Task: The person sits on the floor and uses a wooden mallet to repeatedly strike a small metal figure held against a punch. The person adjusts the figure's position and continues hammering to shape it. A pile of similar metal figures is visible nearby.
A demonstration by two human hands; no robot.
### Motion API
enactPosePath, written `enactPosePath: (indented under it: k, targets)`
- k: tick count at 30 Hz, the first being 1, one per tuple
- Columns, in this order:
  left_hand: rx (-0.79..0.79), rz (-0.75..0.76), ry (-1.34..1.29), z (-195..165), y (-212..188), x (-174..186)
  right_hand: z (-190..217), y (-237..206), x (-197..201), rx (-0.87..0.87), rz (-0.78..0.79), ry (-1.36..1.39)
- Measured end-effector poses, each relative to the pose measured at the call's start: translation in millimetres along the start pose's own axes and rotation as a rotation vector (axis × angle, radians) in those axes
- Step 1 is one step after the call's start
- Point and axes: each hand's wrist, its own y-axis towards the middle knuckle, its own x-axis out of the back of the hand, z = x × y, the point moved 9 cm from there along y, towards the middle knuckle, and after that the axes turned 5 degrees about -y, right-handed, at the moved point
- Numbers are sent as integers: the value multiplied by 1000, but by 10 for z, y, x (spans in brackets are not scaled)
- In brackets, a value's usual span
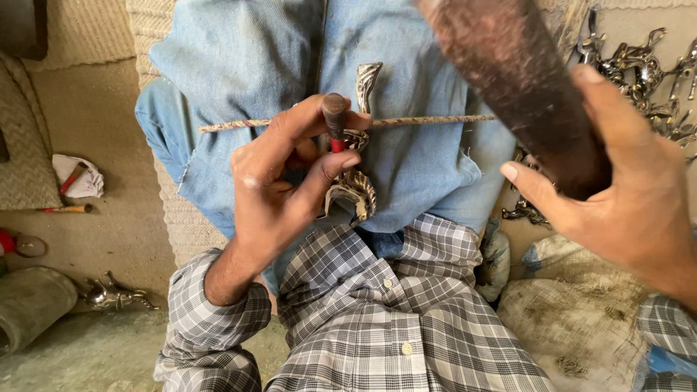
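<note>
My left hand (279, 170) pinches a short punch-like tool (335, 116) with a worn dark top and a red band, held upright on a shiny ornate metal piece (356, 185) lying on my denim-covered lap (406, 65). My right hand (617, 185) grips the dark, worn wooden handle of a mallet (519, 80), raised to the right of the punch. A twisted cord (428, 120) runs across my lap over the metal piece.
A heap of shiny metal castings (646, 72) lies at the upper right. On the floor at left sit a small metal figure (112, 294), a grey cylinder (29, 305), a wooden-handled tool (69, 209) and a white cloth (83, 178). A dirty sack (581, 312) is at the lower right.
</note>
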Motion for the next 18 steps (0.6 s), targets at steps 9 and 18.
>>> enactPosePath:
  k: [9, 18]
  targets:
    - [-185, 112, 10, -99, -71, -54, -410, -217, 8, 49, -38, 3]
    - [-189, 76, -30, -31, -147, -55, -387, -24, -33, 108, 285, -70]
